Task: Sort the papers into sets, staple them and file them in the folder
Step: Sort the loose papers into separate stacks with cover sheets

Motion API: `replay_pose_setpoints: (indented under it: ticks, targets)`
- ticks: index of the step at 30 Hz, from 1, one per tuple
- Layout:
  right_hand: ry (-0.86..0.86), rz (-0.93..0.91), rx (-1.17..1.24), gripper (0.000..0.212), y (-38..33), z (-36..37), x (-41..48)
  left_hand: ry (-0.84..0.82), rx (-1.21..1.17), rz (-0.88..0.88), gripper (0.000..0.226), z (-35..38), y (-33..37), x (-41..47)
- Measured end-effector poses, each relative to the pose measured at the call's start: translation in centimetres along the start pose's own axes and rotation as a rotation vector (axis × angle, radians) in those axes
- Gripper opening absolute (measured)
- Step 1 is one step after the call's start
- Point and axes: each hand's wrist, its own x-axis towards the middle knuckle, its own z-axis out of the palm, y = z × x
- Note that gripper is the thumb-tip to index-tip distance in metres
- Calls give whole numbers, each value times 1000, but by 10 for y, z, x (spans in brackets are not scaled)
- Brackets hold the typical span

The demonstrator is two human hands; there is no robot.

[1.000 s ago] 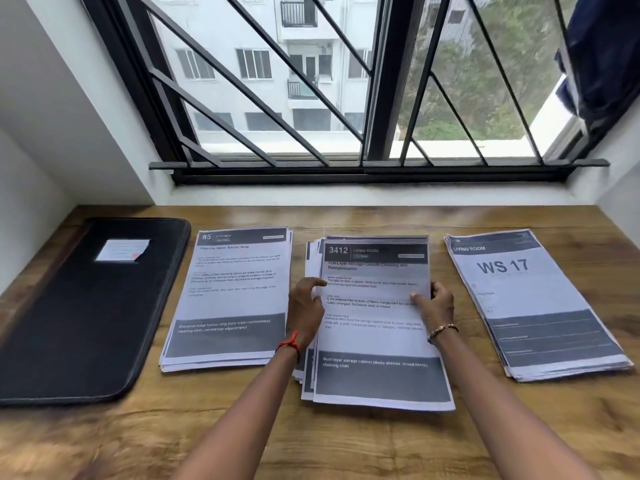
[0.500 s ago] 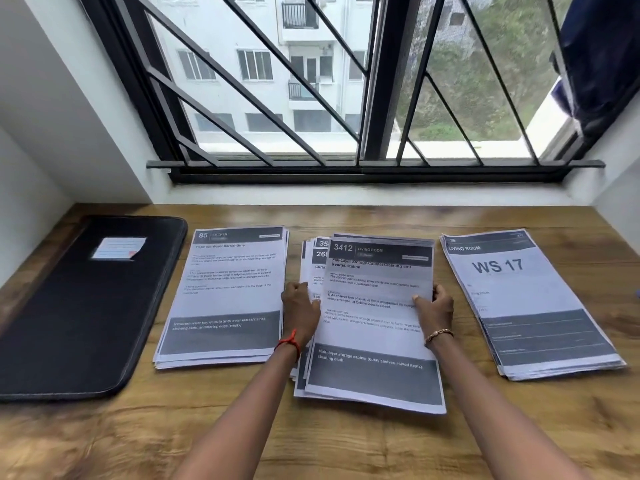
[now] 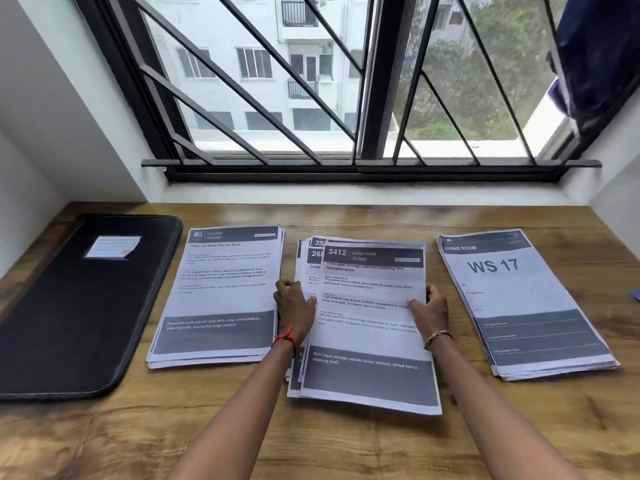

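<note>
Three paper stacks lie on the wooden table (image 3: 346, 445). The middle stack (image 3: 367, 341), topped by a sheet headed "3412 LIVING ROOM", is fanned out to the left. My left hand (image 3: 294, 306) grips its left edge, fingers curled round the sheets. My right hand (image 3: 429, 310) holds its right edge, thumb on top of the page. To the left lies the stack headed "85 KITCHEN" (image 3: 218, 292). To the right lies the stack headed "WS 17" (image 3: 519, 306). A closed black folder (image 3: 79, 306) with a small label lies at the far left.
A window sill and barred window (image 3: 346, 98) run along the back of the table. White walls close in both sides. A dark blue cloth (image 3: 595, 57) hangs at the upper right. A small blue thing (image 3: 635, 294) shows at the right edge.
The middle stack's top sheets have slid slightly to the right, baring more of the sheets below on the left. Both hands have moved out to the stack's side edges.
</note>
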Motion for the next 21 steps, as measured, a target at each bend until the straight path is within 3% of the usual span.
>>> replay_pose_setpoints:
  ticks: [4, 10, 13, 17, 21]
  targets:
    - [-18, -2, 46, 22, 1, -1, 0, 34, -74, -40, 39, -1, -2, 5]
    - [-35, 12, 83, 27, 1, -3, 1, 79, -177, -66, 14, -8, 4, 7]
    - [-30, 16, 111, 27, 0, -3, 0, 154, -167, -68, 12, -8, 4, 7]
    - [-26, 31, 169, 27, -1, -3, -1, 254, -171, 47, 7, -7, 2, 7]
    - [-27, 55, 242, 30, 0, -5, -2, 232, -323, 174, 11, -4, 2, 4]
